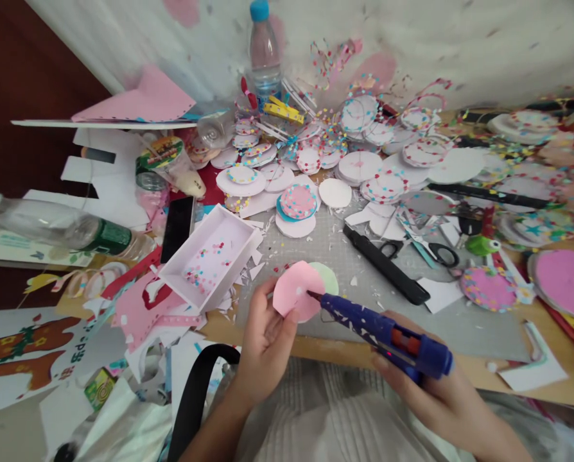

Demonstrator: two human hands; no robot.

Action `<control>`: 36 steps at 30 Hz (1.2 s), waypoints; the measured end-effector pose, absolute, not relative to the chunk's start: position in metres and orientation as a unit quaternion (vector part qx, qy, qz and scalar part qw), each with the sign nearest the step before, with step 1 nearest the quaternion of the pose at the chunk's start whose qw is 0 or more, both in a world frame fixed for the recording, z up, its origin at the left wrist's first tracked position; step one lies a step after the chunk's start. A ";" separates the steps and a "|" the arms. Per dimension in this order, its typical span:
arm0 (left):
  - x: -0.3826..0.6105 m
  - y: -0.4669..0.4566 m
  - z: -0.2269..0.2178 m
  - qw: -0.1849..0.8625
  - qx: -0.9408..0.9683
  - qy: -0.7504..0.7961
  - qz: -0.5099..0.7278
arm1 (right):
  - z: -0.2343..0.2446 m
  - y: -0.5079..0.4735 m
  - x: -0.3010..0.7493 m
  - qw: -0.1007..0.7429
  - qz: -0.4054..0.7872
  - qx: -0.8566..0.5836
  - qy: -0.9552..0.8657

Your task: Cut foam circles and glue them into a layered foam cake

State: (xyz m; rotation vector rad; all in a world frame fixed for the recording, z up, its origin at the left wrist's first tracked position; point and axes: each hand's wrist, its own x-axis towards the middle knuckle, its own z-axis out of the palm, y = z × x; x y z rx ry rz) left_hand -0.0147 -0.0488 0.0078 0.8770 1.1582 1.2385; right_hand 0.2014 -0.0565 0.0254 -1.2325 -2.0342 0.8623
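Note:
My left hand [266, 343] pinches a pink paper disc [291, 289] by its lower edge, thumb on top and fingers beneath. Behind the pink disc, part of a pale green disc [326, 277] shows at the upper right. In my right hand [426, 391] is a blue hot glue gun [383, 327], speckled with white bits and with a small red light lit. Its dark nozzle points left at the pink disc, touching it or just above it. A small whitish spot lies on the disc beside the tip.
A white box [210, 256] holding confetti stands left of my hands. On the grey cutting mat [316, 244] lie a black utility knife [386, 264], scissors [422, 240] and paper scraps. Behind are stacked decorated discs [359, 167] and a water bottle [264, 58]. A phone [177, 228] lies left.

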 end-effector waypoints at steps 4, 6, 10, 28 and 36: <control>-0.013 -0.049 0.009 0.588 0.368 0.495 0.523 | 0.028 -0.055 0.202 0.299 0.320 -0.456 -0.774; -0.013 -0.049 0.009 0.584 0.367 0.498 0.526 | 0.030 -0.053 0.201 0.298 0.313 -0.454 -0.779; -0.014 -0.049 0.007 0.574 0.367 0.494 0.540 | 0.030 -0.050 0.200 0.299 0.302 -0.452 -0.784; -0.014 -0.049 0.010 0.586 0.370 0.493 0.526 | 0.033 -0.047 0.202 0.303 0.297 -0.445 -0.788; -0.015 -0.049 0.010 0.591 0.369 0.493 0.521 | 0.036 -0.046 0.204 0.278 0.311 -0.444 -0.793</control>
